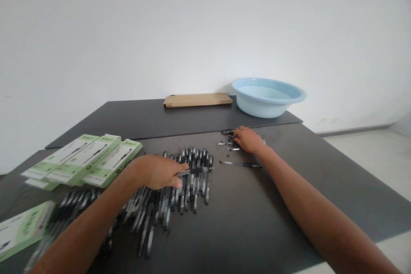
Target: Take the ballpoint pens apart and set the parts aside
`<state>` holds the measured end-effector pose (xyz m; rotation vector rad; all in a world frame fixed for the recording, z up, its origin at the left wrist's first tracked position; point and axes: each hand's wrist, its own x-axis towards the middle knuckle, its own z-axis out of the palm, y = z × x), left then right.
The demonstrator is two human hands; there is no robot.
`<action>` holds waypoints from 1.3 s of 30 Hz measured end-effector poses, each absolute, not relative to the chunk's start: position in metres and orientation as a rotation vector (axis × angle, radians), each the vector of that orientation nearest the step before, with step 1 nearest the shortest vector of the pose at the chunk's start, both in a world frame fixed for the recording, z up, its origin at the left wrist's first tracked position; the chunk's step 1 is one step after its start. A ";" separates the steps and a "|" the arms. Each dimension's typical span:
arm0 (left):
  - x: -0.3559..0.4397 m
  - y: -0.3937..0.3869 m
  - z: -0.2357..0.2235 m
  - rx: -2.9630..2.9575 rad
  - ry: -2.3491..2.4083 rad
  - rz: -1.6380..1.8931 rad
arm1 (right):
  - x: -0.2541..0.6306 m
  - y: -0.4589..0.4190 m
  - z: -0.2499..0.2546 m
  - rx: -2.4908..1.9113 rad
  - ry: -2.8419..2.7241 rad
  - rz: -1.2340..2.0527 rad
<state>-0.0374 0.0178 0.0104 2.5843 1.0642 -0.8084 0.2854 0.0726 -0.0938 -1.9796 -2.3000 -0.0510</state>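
Observation:
My left hand (160,172) pinches a gel pen (196,171) with a clear barrel and black grip, its bare tip pointing right. Beneath it spreads a large heap of clear-and-black pens (192,192), lying roughly side by side. Farther off to the right, my right hand (248,138) reaches down with curled fingers onto a small scatter of pen caps (228,133). Its fingertips are partly hidden, and what they grip is too small to make out. Just in front of that hand a single pen (240,164) lies on the table.
Several green-and-white pen boxes (93,158) are stacked at the left, and another box (24,229) lies nearer. A flat brown cardboard piece (198,99) and a light blue basin (265,109) stand at the back of the dark table (257,222), by the white wall.

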 end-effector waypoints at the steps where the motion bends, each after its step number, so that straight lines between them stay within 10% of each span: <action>1: -0.037 0.018 0.011 2.571 1.065 -0.836 | 0.284 0.073 -0.092 -1.991 -2.287 -0.061; 39: -0.037 0.013 0.017 2.549 1.051 -0.874 | 0.260 0.057 -0.090 -1.846 -1.925 0.171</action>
